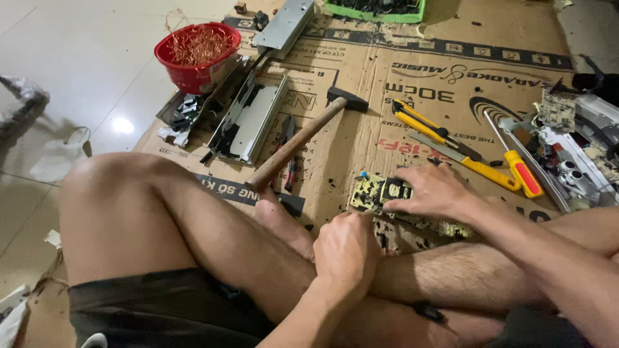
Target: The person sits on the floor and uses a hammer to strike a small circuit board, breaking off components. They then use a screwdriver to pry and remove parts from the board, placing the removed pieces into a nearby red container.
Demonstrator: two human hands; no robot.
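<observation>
Down on the floor, the head camera shows a person sitting cross-legged on a flattened cardboard sheet [387, 116]. The right hand [433, 191] lies spread, fingers down, pressing on a yellowish circuit board [377, 191] that rests on the cardboard just in front of the crossed shins. The left hand [345, 252] is curled into a fist at about seven o'clock from the board, its knuckles at the board's near edge; it seems closed around something small, but what it grips cannot be told.

At eleven o'clock from the board a hammer [302, 138] with a wooden handle lies slanted, its dark head farthest away. At one o'clock lie yellow-handled pliers [422, 125], and at two o'clock a screwdriver [523, 174] with a red and yellow handle. Farther off at ten o'clock sits an opened metal case [248, 119], and beyond it a red bowl [193, 61] full of copper wire. At three o'clock, well apart from the right hand, is a heap of stripped electronic parts [574, 154]. A green tray [377, 11] stands at twelve o'clock, at the far edge.
</observation>
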